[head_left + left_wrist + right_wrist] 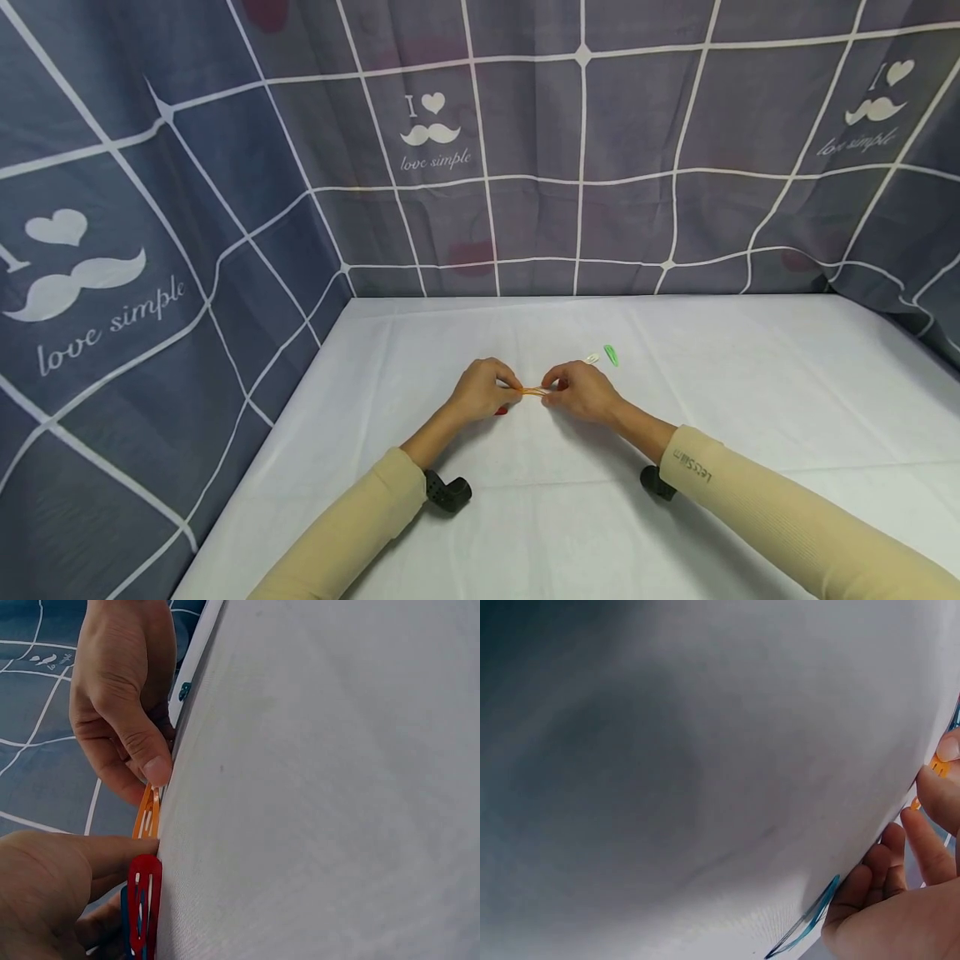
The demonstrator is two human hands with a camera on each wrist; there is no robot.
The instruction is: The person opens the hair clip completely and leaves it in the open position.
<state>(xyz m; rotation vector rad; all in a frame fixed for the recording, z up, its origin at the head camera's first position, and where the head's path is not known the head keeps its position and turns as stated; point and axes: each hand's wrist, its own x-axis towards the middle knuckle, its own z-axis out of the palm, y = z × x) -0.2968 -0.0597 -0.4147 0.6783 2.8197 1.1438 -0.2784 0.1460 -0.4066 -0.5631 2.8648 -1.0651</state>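
An orange snap hair clip (532, 391) is stretched between both hands. My left hand (480, 392) pinches one end of it, and my right hand (581, 392) pinches the other with thumb and forefinger. In the left wrist view, the orange clip (147, 814) shows slots along its length. A red snap hair clip (144, 892) lies close by the left fingers, with a blue clip (124, 911) partly hidden behind it; whether that hand touches them I cannot tell. Beyond the right hand lie a green hair clip (611, 355) and a pale clip (592, 358).
A white cloth covers the table (540, 517). Patterned dark curtains (525, 125) hang at the back and left side. Black wrist devices (448, 493) sit at both cuffs. In the right wrist view a teal-looking clip (810, 919) lies beside the right hand.
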